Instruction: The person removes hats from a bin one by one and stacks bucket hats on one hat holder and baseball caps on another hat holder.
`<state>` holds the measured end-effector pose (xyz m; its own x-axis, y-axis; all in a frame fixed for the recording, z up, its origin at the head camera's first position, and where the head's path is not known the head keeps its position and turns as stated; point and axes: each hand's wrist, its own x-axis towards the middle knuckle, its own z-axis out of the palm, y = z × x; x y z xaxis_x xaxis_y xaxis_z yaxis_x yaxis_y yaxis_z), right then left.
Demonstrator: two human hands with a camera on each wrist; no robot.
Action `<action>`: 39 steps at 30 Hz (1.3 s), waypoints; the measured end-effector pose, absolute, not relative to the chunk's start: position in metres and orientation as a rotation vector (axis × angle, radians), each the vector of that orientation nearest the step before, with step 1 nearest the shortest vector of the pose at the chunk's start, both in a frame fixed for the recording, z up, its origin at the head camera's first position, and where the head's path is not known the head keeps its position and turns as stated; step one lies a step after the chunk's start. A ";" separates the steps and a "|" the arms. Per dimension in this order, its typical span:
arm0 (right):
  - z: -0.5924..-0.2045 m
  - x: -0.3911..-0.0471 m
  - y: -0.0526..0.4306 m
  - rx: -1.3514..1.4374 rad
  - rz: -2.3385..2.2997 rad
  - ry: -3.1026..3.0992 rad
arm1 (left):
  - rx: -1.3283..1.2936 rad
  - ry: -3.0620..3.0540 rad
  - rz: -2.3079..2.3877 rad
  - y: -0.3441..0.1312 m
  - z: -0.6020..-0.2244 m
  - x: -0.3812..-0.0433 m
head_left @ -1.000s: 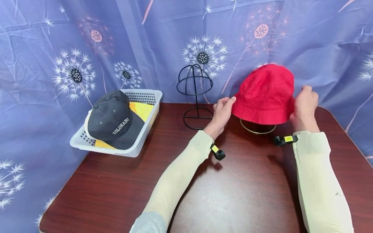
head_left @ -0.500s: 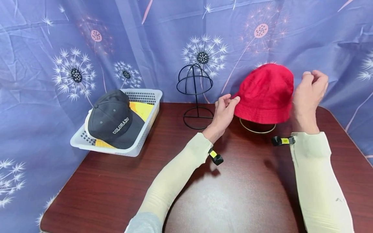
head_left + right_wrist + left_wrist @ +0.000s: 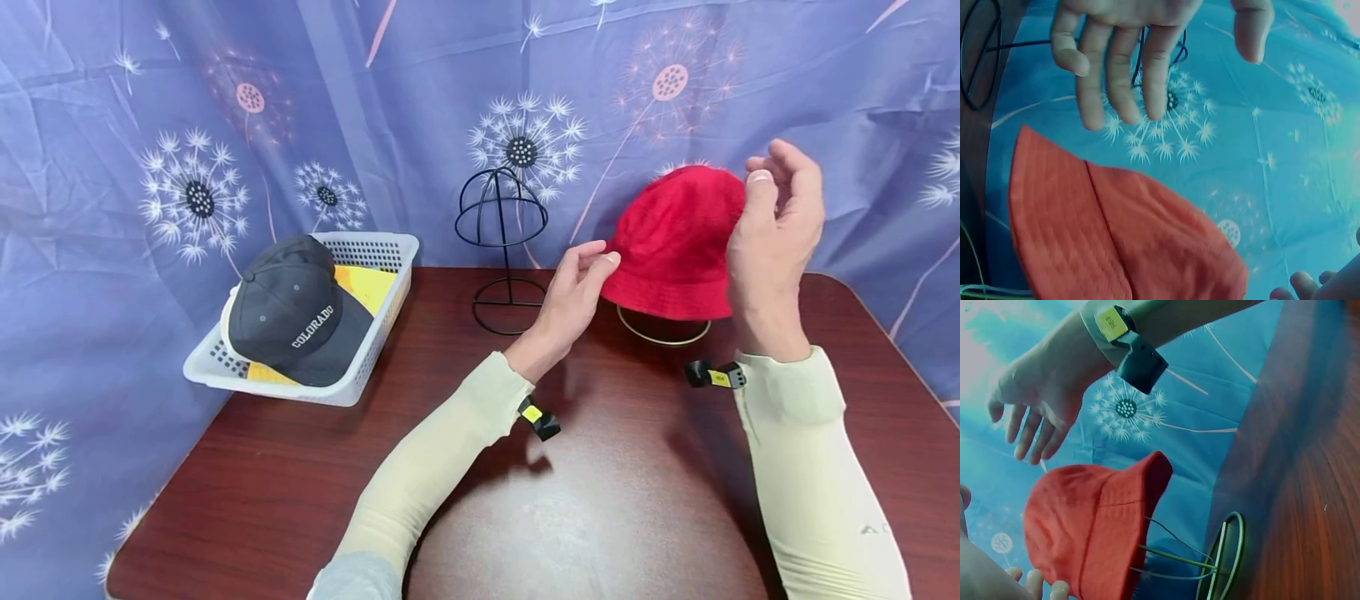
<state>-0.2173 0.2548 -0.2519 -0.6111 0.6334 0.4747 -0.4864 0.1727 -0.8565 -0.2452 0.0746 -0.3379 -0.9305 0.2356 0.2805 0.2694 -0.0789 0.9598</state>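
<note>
A red bucket hat (image 3: 671, 242) sits on a wire hat stand, whose gold base ring (image 3: 663, 342) shows below the brim. My left hand (image 3: 570, 296) is at the hat's left side, fingers loosely bent, fingertips close by the brim. In the right wrist view this left hand (image 3: 1129, 56) hangs with fingers spread, apart from the red cloth. Beside the crown on the right, my right hand (image 3: 780, 242) is raised and holds nothing. The left wrist view shows that right hand (image 3: 1041, 406) with loose fingers, away from the hat (image 3: 1085, 519).
An unused black wire hat stand (image 3: 501, 243) stands left of the hat. At the far left, a white plastic basket (image 3: 352, 392) holds a dark baseball cap (image 3: 288, 308) lettered COLORADO and something yellow (image 3: 367, 286). A blue dandelion-print curtain (image 3: 420, 108) hangs behind the brown table (image 3: 315, 475).
My right hand has let go of the hat's right brim, risen, and swung leftward in front of the crown's edge. My left hand has eased off the left brim. The hat stays on its stand.
</note>
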 end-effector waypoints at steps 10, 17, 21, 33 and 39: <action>-0.257 -0.215 0.236 -0.095 1.489 -1.735 | -0.722 -2.005 -2.157 0.054 -0.321 -0.233; -0.261 -0.209 0.218 0.006 1.453 -1.835 | -0.741 -2.017 -2.120 0.039 -0.314 -0.228; -0.268 -0.210 0.212 0.097 1.432 -1.877 | -0.766 -2.031 -2.115 0.029 -0.312 -0.225; -0.286 -0.218 0.201 0.286 1.375 -1.949 | -0.751 -2.046 -2.092 -0.006 -0.303 -0.223; -0.288 -0.220 0.191 0.369 1.354 -2.030 | -0.700 -2.046 -2.129 -0.022 -0.295 -0.220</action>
<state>-0.2195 0.1913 -0.2884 -0.7420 0.1232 0.6590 -0.5611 0.4241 -0.7109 -0.2204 -0.0222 -0.2949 -0.8882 0.2347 0.3949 0.3853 -0.0877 0.9186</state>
